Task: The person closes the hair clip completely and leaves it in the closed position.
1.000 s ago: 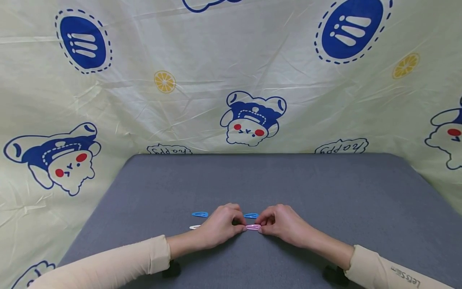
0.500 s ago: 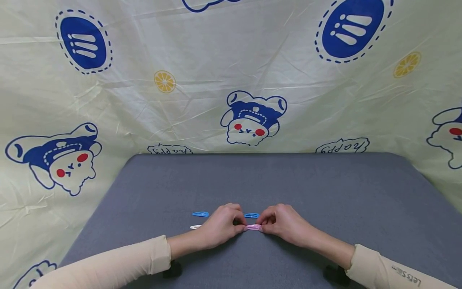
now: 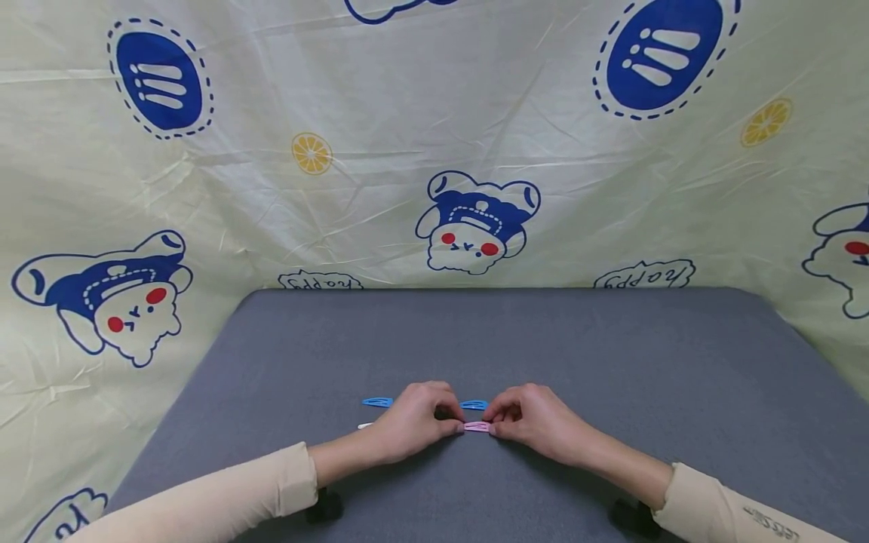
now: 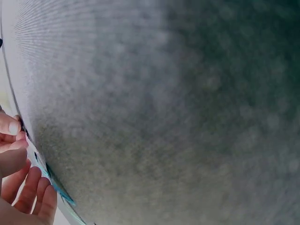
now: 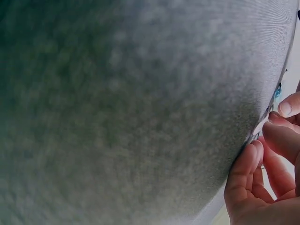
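Note:
A pink snap hair clip lies between my two hands, low over the grey cloth. My left hand pinches its left end with thumb and index finger. At the right end, the thumb and index finger of my right hand pinch it too. Just behind sits a blue hair clip, in the gap between the hands. Another blue hair clip lies left of my left hand, and a white hair clip is partly hidden by that hand. Both wrist views show the fingers only at their edges.
The grey cloth-covered table reaches back to a pale printed curtain, which hangs behind it and at both sides. Dark round objects show under both wrists.
The hands keep their pinch on the pink hair clip almost in place. My left hand covers slightly more of the white hair clip than before.

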A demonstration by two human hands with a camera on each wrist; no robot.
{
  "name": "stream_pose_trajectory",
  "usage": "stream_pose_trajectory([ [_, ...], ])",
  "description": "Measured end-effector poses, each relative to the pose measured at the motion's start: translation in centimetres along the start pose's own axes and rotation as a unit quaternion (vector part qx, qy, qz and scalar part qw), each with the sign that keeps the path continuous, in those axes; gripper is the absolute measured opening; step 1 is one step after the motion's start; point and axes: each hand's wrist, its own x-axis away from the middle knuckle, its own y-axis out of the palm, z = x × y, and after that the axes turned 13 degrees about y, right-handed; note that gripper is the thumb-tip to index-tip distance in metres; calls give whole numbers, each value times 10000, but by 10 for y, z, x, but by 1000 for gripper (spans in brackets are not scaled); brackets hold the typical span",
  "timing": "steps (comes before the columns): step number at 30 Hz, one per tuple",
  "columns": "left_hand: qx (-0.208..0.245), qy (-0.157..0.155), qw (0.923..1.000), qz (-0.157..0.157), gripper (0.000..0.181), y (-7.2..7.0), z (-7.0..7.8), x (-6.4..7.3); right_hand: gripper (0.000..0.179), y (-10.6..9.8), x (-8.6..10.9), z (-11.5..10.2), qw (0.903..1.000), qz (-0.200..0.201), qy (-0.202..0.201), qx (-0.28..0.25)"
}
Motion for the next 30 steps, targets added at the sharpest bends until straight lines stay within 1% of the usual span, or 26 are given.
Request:
stream_pose_trajectory([
  [5,242,-94,9994,235,6,-5,3,1,10,-4,2,-2,9999,-7,115,-91],
  [10,420,-191,9981,401,5,-12,4,3,11,-8,5,-6,9992,79,260,-292],
  [17,637,-371,9953,631,6,-19,8,8,13,-8,10,-11,9975,224,423,-514],
  [23,722,-604,9919,854,5,-25,15,14,16,-7,16,-18,9955,447,334,-762],
  [30,592,-491,9915,1052,5,-33,24,17,14,-7,23,-25,9926,772,104,-934],
])
